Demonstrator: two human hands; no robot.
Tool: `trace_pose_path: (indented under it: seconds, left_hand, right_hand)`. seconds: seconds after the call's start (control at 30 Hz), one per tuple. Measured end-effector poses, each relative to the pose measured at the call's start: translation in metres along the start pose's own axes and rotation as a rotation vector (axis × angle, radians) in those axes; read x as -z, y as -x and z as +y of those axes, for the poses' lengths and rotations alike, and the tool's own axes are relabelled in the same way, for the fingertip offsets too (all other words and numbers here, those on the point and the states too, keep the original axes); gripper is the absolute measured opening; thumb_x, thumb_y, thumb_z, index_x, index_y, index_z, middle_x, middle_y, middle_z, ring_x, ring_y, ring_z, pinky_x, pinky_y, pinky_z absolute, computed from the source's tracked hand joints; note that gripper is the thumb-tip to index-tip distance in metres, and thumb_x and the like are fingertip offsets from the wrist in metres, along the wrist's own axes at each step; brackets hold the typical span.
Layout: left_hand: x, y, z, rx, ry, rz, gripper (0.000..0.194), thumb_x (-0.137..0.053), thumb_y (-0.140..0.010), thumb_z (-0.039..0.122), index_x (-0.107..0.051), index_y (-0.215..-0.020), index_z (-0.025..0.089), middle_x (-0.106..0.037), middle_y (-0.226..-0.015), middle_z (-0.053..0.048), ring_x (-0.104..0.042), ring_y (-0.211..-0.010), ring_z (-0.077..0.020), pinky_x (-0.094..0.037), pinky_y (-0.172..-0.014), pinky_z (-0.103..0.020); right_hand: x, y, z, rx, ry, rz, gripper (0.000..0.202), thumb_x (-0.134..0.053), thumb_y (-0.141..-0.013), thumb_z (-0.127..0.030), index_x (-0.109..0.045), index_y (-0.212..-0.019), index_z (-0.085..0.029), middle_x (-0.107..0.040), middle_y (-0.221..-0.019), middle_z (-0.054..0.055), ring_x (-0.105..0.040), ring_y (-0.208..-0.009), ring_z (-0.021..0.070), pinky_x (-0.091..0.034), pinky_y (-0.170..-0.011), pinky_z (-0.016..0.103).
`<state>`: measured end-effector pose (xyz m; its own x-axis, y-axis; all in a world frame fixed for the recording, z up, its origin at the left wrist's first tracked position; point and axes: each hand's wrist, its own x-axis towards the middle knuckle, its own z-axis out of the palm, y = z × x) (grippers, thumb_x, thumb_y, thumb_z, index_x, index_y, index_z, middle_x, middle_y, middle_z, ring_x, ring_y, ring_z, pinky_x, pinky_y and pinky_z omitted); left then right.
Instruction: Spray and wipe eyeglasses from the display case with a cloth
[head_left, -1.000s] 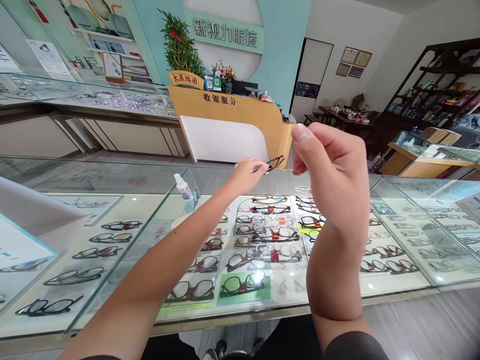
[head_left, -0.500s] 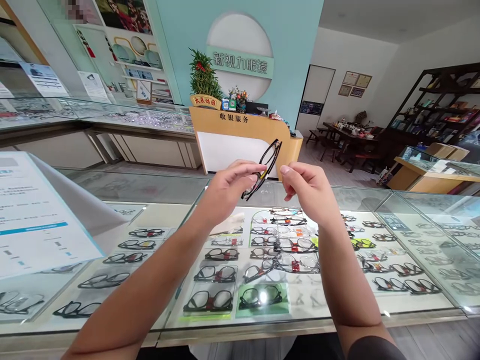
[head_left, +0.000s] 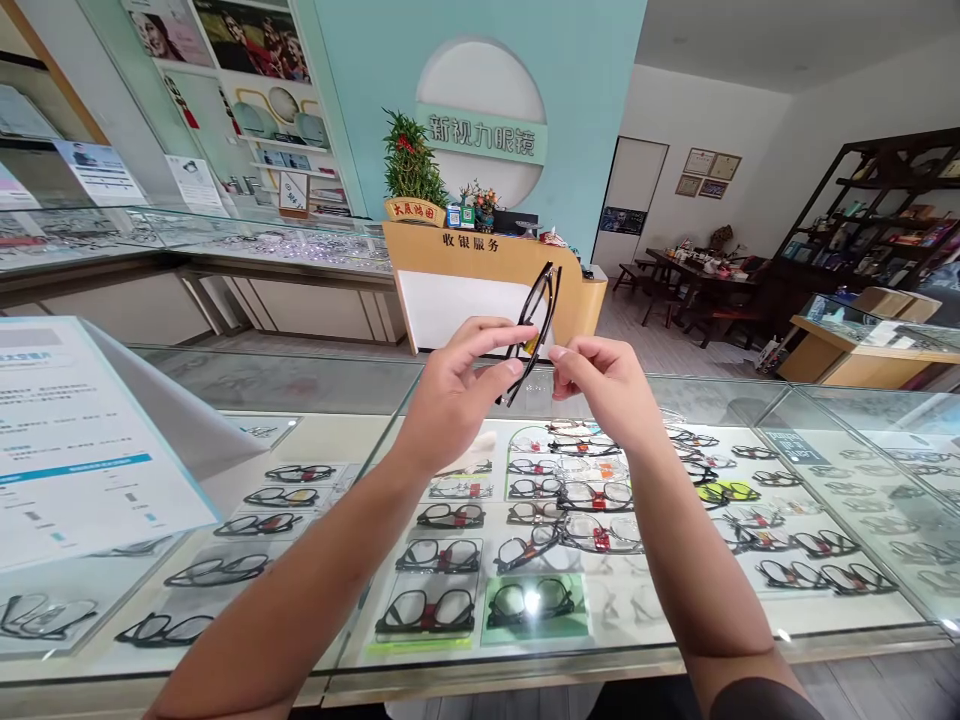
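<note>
A dark-framed pair of glasses (head_left: 550, 300) is held up above the glass display case, turned on edge with its lenses nearly upright. My left hand (head_left: 469, 385) grips it near the middle between thumb and fingers, beside a small yellow tag on the frame. Just to the right, my right hand (head_left: 600, 385) is closed, thumb pressed against the curled forefinger close to the glasses. Whether anything sits in that pinch is too small to make out. Below both hands, rows of glasses (head_left: 439, 555) lie inside the case.
The glass display case (head_left: 637, 650) spans the front. A leaning printed sign (head_left: 97, 440) stands on its left. Beyond is a wooden cashier counter (head_left: 480, 262) with a plant (head_left: 412, 165). More showcases (head_left: 300, 300) line the left; another counter (head_left: 847, 350) stands at right.
The glasses have turned more upright in my left hand. My right hand has moved slightly left, closer to them. The view has shifted a little, so the case sits lower.
</note>
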<state>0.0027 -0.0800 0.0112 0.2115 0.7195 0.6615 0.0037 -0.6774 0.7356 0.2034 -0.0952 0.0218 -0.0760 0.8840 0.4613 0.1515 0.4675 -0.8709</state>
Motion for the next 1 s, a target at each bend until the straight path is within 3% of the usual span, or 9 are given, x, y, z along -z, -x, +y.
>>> trace_pose_path:
  seconds: [0.23, 0.5, 0.67, 1.0]
  left_hand:
    - [-0.0037, 0.0007, -0.0002, -0.047, -0.006, -0.005, 0.032, -0.072, -0.097, 0.028, -0.085, -0.126, 0.032, -0.071, -0.129, -0.007, -0.066, -0.127, -0.0251, -0.060, -0.098, -0.035]
    - [-0.0037, 0.0008, -0.0043, -0.045, -0.018, 0.019, 0.031, -0.071, -0.098, 0.032, -0.086, -0.125, 0.032, -0.071, -0.131, -0.007, -0.065, -0.131, -0.0268, -0.061, -0.094, -0.036]
    - [-0.0029, 0.0000, -0.0035, -0.052, -0.049, 0.030, 0.031, -0.069, -0.100, 0.031, -0.086, -0.126, 0.032, -0.071, -0.130, -0.006, -0.065, -0.128, -0.0250, -0.060, -0.094, -0.035]
    - [-0.0034, 0.0003, -0.0036, -0.056, -0.040, 0.018, 0.030, -0.069, -0.100, 0.030, -0.085, -0.126, 0.031, -0.070, -0.129, -0.006, -0.065, -0.128, -0.0237, -0.059, -0.093, -0.032]
  right_hand:
    - [-0.0040, -0.0008, -0.0023, -0.026, -0.039, -0.017, 0.040, -0.089, -0.083, -0.054, -0.069, -0.071, -0.022, -0.072, -0.070, 0.000, -0.066, -0.070, 0.0166, -0.052, -0.071, 0.032]
    - [-0.0037, -0.0026, 0.0015, -0.008, -0.093, -0.089, 0.027, -0.088, -0.084, -0.045, -0.073, -0.082, -0.022, -0.070, -0.077, -0.002, -0.063, -0.072, 0.0140, -0.056, -0.069, 0.031]
    - [-0.0049, -0.0035, 0.0028, -0.037, -0.176, -0.113, 0.034, -0.090, -0.080, -0.051, -0.071, -0.082, -0.023, -0.066, -0.081, -0.002, -0.059, -0.077, 0.0144, -0.064, -0.070, 0.031]
    - [-0.0066, -0.0040, 0.0008, -0.054, -0.195, -0.085, 0.036, -0.095, -0.073, -0.050, -0.072, -0.079, -0.023, -0.064, -0.076, -0.002, -0.055, -0.073, 0.0131, -0.064, -0.064, 0.027]
